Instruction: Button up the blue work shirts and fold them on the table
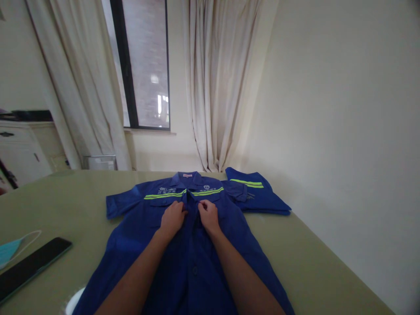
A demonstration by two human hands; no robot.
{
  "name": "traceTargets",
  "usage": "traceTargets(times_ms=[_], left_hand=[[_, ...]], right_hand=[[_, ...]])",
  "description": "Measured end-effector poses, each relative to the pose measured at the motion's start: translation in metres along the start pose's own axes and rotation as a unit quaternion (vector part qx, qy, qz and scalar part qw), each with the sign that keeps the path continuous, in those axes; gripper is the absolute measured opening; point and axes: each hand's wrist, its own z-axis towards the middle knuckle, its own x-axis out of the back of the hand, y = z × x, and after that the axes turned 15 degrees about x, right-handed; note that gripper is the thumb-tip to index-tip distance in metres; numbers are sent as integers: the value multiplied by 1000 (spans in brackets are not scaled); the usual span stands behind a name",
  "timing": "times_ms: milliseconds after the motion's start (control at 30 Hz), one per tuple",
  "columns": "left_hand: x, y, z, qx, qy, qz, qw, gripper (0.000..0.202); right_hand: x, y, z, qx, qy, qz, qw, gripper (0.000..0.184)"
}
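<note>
A blue short-sleeved work shirt lies front up on the table, collar away from me, with yellow-green stripes across the chest. My left hand has its fingers closed on one edge of the front opening, just below the stripe. Opposite it, my right hand pinches the other edge of the opening. Between the two hands the front gapes a little. Lower down the front a dark button shows. Any button right at my fingertips is hidden.
Behind the shirt's right sleeve lies a folded blue garment with a matching stripe. A black phone and a light-blue face mask rest on the green table at left. A wall borders the table's right side.
</note>
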Motion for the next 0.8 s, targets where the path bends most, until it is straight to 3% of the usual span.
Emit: traceTargets(times_ms=[100,200,333,567,800], left_hand=[[-9,-9,4,-5,0,-43,999,14],[-13,-13,3,-32,-14,-77,996,10],[-12,-19,5,-30,-34,-85,995,7],[-8,-22,7,-12,-35,-94,995,7],[-4,-17,6,-41,-65,-143,987,8]], right_hand=[[-3,10,2,6,56,133,989,26],[-8,15,1,0,19,192,981,37],[-8,13,-1,24,-54,148,987,38],[-3,2,-2,62,-100,-28,993,5],[-2,-1,-2,47,-113,12,992,14]])
